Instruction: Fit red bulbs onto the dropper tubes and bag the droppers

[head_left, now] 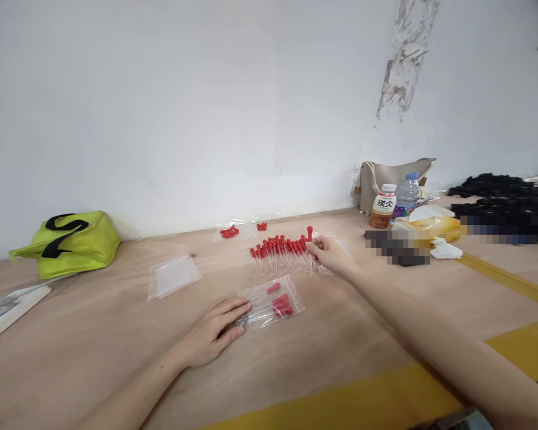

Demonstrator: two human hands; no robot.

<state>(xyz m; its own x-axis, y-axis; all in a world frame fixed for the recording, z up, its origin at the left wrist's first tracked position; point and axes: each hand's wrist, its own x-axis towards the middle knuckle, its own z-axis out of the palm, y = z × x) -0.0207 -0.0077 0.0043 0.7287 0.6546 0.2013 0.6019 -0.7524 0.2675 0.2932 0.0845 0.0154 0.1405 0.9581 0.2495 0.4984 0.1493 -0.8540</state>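
My right hand point(326, 253) pinches a dropper point(309, 233) with a red bulb, held upright at the right end of a row of droppers point(280, 248). These have red bulbs and thin clear stems, and lie side by side on the table. My left hand point(217, 328) rests with fingers stretched and thumb apart on the left edge of a clear zip bag point(269, 316). Several red-bulbed droppers point(281, 301) are inside or on this bag; for the upper one I cannot tell which.
Flat clear bags point(176, 276) lie at left, near a lime-green bag point(78, 245). Behind the row are bagged red pieces point(229, 231). At right stand a drink bottle point(383, 206), a water bottle point(407, 194), a yellow tissue pack point(430, 227) and a black heap point(506, 203).
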